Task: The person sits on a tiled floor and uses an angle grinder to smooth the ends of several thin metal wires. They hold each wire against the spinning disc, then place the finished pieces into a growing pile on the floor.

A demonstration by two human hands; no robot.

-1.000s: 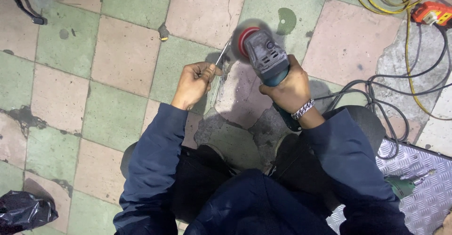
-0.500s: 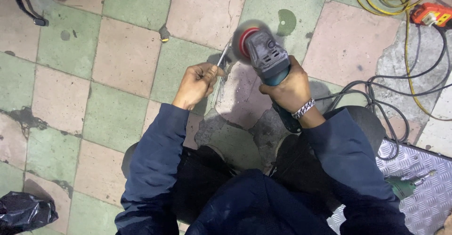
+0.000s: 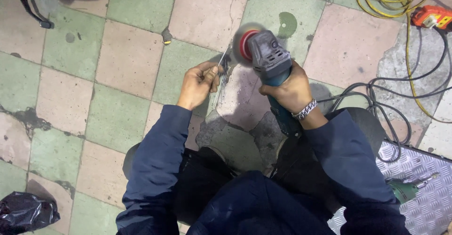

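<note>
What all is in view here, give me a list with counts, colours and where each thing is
angle grinder: one, grey and teal with red disc, in right hand
metal rods: thin bundle, silver, in left hand
yellow cable: one, top right
orange plug box: one, top right
grey cables: coiled, right
tread plate: one, silver, bottom right
green tool: one, on tread plate
black bag: one, bottom left
left hand: centre
right hand: centre

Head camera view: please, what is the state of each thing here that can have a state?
Angle grinder: gripped in the right hand, disc blurred, seemingly spinning.
Thin metal rod: pinched in the left hand, its tip close to the disc.
Yellow cable: loosely coiled on the floor.
Grey cord: lying in loops on the tiles.
Black plastic bag: crumpled on the floor.
Green tool: lying on the ribbed metal plate.
</note>
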